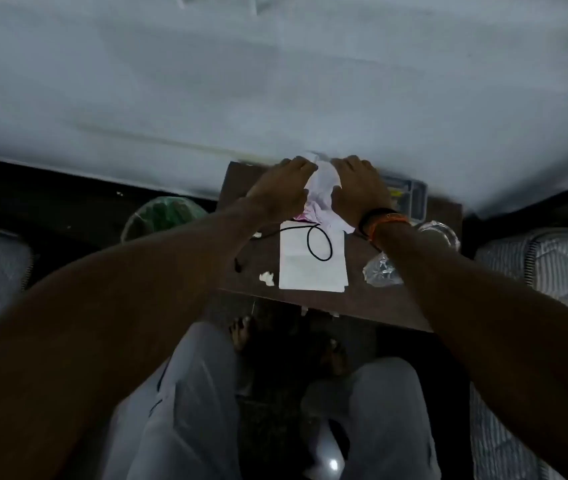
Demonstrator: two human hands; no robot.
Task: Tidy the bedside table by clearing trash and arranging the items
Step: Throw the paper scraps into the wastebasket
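Note:
A small dark brown bedside table [372, 303] stands against a pale wall. My left hand [281, 188] and my right hand [358, 190] both grip a crumpled white paper with pink marks [322, 188] at the table's far side. Nearer to me lies a flat white sheet [310, 271], and a black cable [319, 242] loops across it. A small white paper scrap [267, 278] rests left of the sheet. Crinkled clear plastic [379, 271] lies to the right, partly hidden by my right forearm.
A bin lined with a green bag [163, 214] stands on the floor left of the table. A clear compartment tray [410, 194] and a glass object [440, 233] sit at the table's right. Mattresses [559, 268] flank both sides. My knees and feet are below.

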